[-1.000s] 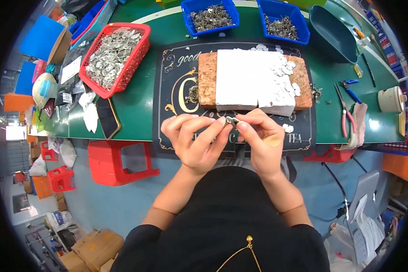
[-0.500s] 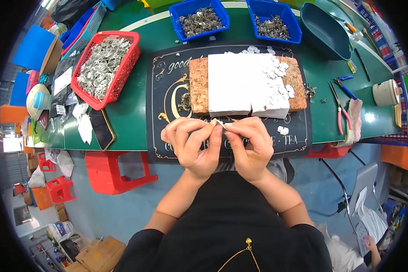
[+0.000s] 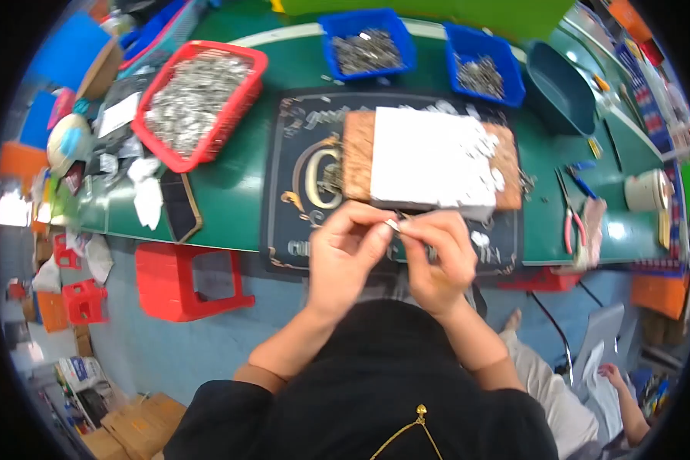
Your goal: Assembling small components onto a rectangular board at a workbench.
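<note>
Your left hand (image 3: 341,257) and right hand (image 3: 443,261) meet fingertip to fingertip, each closed in a thumb-and-finger pinch on a small shiny piece (image 3: 392,225); its finer details are too small to tell. The piece is held just beyond the near edge of the white block (image 3: 418,157), above the dark printed mat (image 3: 287,222). The white block rests on a brown block (image 3: 358,157) — flat white pieces (image 3: 484,149) lie scattered over its right side. On the table (image 3: 234,207), to your left, stands a red basket (image 3: 236,119) filled with metal parts; pink-handled pliers (image 3: 568,230) lie to your right.
</note>
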Tool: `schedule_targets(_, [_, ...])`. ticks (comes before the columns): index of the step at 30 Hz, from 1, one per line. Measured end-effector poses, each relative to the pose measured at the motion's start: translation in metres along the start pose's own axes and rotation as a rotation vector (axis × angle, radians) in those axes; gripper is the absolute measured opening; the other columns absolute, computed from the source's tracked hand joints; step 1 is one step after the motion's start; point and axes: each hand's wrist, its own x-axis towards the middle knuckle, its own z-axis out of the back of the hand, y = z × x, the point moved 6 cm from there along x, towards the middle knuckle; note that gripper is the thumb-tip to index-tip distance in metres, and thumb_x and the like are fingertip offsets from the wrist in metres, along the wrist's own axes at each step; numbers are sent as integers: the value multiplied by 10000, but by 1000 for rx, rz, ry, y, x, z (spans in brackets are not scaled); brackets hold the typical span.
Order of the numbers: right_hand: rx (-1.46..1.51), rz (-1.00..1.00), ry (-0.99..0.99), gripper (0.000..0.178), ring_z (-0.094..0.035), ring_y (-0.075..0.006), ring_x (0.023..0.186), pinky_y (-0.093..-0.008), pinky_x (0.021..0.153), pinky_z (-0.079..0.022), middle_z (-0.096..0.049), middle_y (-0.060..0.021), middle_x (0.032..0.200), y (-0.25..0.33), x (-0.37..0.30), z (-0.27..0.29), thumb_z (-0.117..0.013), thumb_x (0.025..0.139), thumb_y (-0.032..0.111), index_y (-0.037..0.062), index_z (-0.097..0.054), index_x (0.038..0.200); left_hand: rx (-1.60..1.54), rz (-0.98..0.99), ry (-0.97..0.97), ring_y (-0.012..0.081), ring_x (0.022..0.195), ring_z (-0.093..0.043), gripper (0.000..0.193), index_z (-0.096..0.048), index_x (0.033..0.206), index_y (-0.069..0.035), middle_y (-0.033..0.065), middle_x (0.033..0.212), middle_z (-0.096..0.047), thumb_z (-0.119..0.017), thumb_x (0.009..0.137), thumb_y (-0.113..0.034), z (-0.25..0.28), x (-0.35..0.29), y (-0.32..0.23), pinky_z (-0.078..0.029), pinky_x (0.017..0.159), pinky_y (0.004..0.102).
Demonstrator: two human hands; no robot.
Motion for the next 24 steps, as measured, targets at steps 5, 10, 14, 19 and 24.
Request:
schedule_targets(5, [50, -169, 12, 134, -599, -239, 734, -295, 654, -478, -620, -120, 809, 3, -17, 0, -671, 759, -91, -15, -656, 869, -121, -5, -17, 115, 887, -550, 69, -573, 951, -7, 60, 955, -566, -584, 889, 21, -2, -13, 15, -453, 811, 260])
schedule_targets(10, [317, -447, -14, 59, -548, -117, 778, -215, 682, -439, -581, -65, 869, -3, -41, 8, -609, 857, -60, -43, -641, 903, -271, 136, -7, 111, 894, -559, 102, -581, 941, -21, 46, 951, -575, -598, 868, 49, -11, -30, 25, -461, 824, 256])
schedule_targets(14, [237, -472, -23, 54, -552, -116, 787, -209, 682, -438, -586, -68, 875, -4, -38, 11, -602, 866, -55, -43, -638, 904, -292, 136, 75, 111, 967, -582, 180, -598, 1041, 5, 58, 1036, -613, -622, 864, 36, -14, -28, 22, -471, 880, 255])
schedule_targets(19, [217, -390, -24, 65, -594, -154, 723, -246, 638, -473, -626, -99, 812, 1, -20, 10, -653, 836, -42, -31, -672, 897, -102, 16, 60, 134, 960, -613, 211, -620, 1073, 33, 75, 1046, -634, -635, 863, 28, -5, -21, 4, -501, 883, 279])
schedule_targets(24, [312, -369, 16, 84, -527, -76, 779, -171, 669, -420, -567, -52, 909, -2, -19, 10, -614, 883, -42, -59, -634, 963, -151, -24, 90, 122, 937, -621, 183, -637, 1049, 50, 80, 989, -634, -649, 867, 37, -6, -12, 4, -509, 843, 245])
